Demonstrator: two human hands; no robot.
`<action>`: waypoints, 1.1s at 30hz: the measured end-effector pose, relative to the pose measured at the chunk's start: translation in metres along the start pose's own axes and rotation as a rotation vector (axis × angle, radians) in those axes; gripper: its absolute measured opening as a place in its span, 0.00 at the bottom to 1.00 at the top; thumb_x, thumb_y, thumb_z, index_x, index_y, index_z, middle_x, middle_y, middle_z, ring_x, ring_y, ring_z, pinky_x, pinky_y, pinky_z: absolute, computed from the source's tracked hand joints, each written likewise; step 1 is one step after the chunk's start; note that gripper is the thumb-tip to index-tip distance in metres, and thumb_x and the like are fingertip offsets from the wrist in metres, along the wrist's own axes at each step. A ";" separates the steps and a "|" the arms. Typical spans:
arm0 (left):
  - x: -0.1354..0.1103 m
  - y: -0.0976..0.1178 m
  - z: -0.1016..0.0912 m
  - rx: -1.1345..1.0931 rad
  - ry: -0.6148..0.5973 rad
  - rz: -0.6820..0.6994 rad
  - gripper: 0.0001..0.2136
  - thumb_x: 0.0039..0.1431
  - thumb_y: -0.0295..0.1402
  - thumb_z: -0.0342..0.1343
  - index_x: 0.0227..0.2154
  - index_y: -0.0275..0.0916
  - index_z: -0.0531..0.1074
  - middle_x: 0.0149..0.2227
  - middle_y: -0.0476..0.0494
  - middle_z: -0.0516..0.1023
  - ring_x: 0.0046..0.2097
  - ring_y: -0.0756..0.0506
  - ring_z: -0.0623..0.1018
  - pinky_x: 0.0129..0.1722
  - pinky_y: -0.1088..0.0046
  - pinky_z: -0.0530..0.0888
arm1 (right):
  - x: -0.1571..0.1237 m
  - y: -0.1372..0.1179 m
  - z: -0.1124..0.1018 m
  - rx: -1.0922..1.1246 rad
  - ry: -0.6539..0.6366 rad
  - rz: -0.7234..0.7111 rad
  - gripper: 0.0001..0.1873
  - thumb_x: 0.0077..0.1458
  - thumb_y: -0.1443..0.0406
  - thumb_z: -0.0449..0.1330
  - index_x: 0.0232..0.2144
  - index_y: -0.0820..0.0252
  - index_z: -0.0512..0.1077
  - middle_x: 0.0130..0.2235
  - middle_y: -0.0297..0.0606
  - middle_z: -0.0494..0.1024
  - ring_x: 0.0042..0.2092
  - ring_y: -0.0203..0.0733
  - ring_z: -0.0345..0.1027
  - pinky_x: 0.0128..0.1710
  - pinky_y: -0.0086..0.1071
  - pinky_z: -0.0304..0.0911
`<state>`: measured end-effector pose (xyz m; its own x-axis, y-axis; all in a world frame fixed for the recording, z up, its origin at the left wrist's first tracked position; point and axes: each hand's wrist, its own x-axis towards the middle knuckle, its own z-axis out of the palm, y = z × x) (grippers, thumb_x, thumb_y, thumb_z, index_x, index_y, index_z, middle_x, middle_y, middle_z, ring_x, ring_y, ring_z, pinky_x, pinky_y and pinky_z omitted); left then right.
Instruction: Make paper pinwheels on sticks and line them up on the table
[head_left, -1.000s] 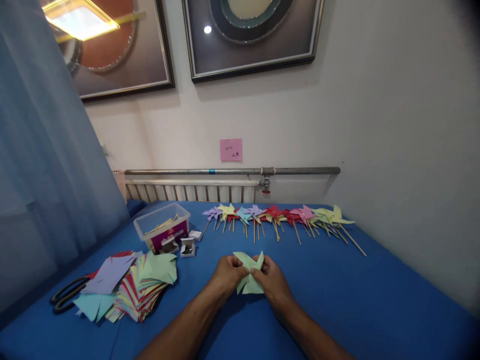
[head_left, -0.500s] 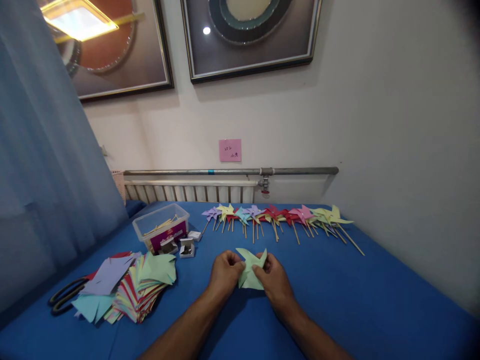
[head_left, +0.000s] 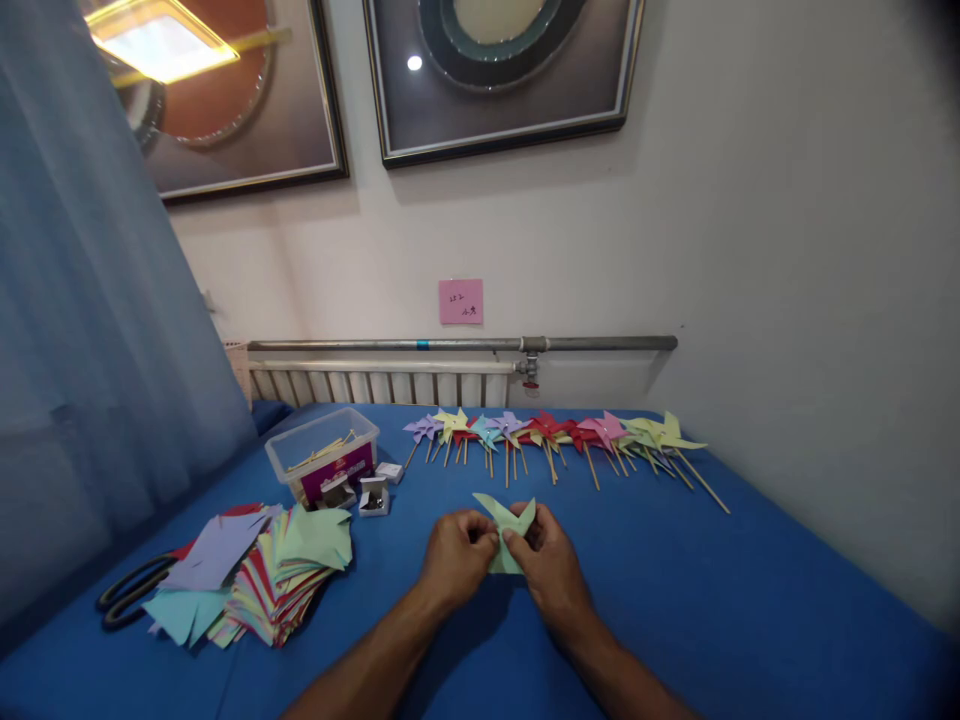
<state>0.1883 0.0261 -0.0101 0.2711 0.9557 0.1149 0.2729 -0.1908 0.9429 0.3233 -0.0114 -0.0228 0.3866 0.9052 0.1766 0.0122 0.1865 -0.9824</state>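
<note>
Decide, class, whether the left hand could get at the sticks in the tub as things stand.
Probably yes: the sticks lie in an open tub, and the small boxes beside it seem not to cover its top. The left hand may need to leave the green paper first.

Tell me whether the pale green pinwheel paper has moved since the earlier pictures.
Yes, slightly: measured against the pink note on the wall, the pale green pinwheel paper has shifted a little to the right.
</note>
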 end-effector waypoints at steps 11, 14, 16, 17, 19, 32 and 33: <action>0.005 -0.002 -0.004 -0.279 -0.054 -0.094 0.08 0.43 0.35 0.65 0.20 0.37 0.73 0.17 0.53 0.69 0.22 0.51 0.64 0.24 0.75 0.60 | -0.003 0.001 0.000 0.011 -0.083 0.010 0.18 0.45 0.57 0.65 0.39 0.54 0.69 0.36 0.38 0.81 0.40 0.50 0.77 0.36 0.37 0.70; 0.006 -0.004 -0.003 -0.269 -0.040 -0.087 0.08 0.44 0.35 0.64 0.19 0.38 0.72 0.17 0.53 0.68 0.22 0.52 0.64 0.24 0.75 0.59 | -0.002 0.002 -0.001 0.013 -0.089 0.020 0.19 0.45 0.56 0.66 0.39 0.54 0.69 0.36 0.38 0.82 0.39 0.50 0.77 0.35 0.36 0.69; 0.006 -0.005 -0.004 -0.249 -0.022 -0.072 0.08 0.44 0.35 0.64 0.19 0.38 0.72 0.18 0.53 0.69 0.22 0.52 0.65 0.24 0.75 0.60 | 0.000 0.003 -0.002 0.011 -0.098 0.030 0.20 0.45 0.56 0.67 0.40 0.55 0.70 0.36 0.38 0.82 0.38 0.49 0.77 0.34 0.35 0.69; 0.006 -0.005 -0.004 -0.233 -0.014 -0.064 0.08 0.44 0.34 0.64 0.19 0.38 0.71 0.18 0.53 0.69 0.23 0.52 0.65 0.25 0.75 0.60 | 0.000 0.004 -0.003 0.010 -0.102 0.034 0.20 0.44 0.57 0.67 0.40 0.55 0.70 0.36 0.38 0.82 0.37 0.48 0.76 0.34 0.35 0.69; 0.007 -0.006 -0.004 -0.200 0.006 -0.056 0.09 0.44 0.33 0.64 0.18 0.38 0.70 0.18 0.53 0.69 0.23 0.52 0.65 0.25 0.75 0.60 | 0.002 0.008 -0.003 0.022 -0.109 0.040 0.21 0.43 0.57 0.67 0.40 0.55 0.71 0.35 0.38 0.82 0.36 0.47 0.76 0.34 0.35 0.70; 0.011 -0.003 -0.011 -0.492 -0.056 -0.237 0.11 0.34 0.29 0.68 0.25 0.36 0.74 0.24 0.47 0.77 0.26 0.49 0.73 0.31 0.73 0.69 | 0.012 0.033 -0.004 0.198 -0.146 0.091 0.27 0.40 0.53 0.72 0.40 0.56 0.71 0.33 0.35 0.82 0.31 0.44 0.75 0.32 0.36 0.70; 0.011 -0.002 -0.011 -0.508 -0.064 -0.253 0.11 0.35 0.30 0.67 0.26 0.35 0.75 0.23 0.48 0.77 0.25 0.50 0.72 0.30 0.73 0.68 | 0.013 0.035 -0.004 0.187 -0.136 0.090 0.27 0.40 0.52 0.72 0.40 0.57 0.71 0.33 0.35 0.81 0.31 0.44 0.75 0.32 0.36 0.70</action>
<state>0.1801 0.0391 -0.0074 0.3151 0.9389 -0.1382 -0.1374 0.1893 0.9723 0.3329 0.0055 -0.0547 0.2501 0.9622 0.1079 -0.1928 0.1587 -0.9683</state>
